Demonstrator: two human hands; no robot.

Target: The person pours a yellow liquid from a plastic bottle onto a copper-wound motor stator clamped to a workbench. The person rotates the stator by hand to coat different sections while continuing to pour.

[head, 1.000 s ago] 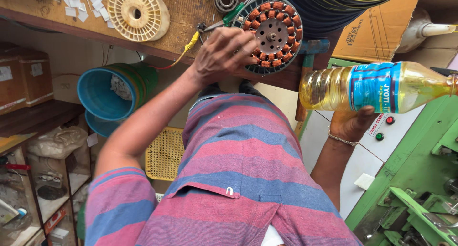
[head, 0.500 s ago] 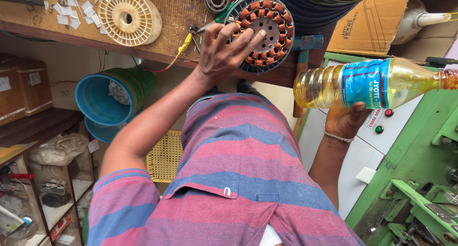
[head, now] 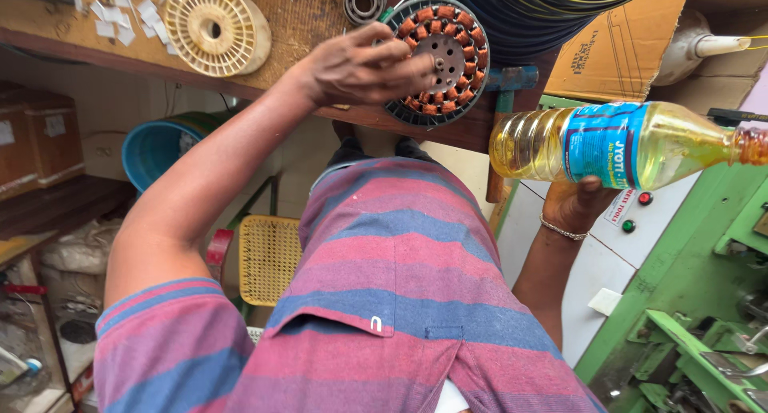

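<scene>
Nearest is the person's own striped shirt, red and blue, filling the near foreground. Just past it on the right, the right hand is closed from below around a clear plastic bottle of yellow oil. The bottle lies almost level with its neck pointing right, over the green machine. Held that flat, the oil sits along the belly and nothing runs out; the palm underneath seems to carry the weight.

Down on the floor to the left are a yellow mesh basket and a blue bucket, tucked under the bench where they are out of the way.

Farther off, the left hand reaches to the wooden bench. Its fingers are spread apart and laid flat across the face of a round copper-wound stator, which sits at the bench's near edge. It looks like a steadying press, not a clamp.

Beyond that lie a cream plastic spool, a steel bearing ring, black wire coils and a cardboard sheet at far right.
</scene>
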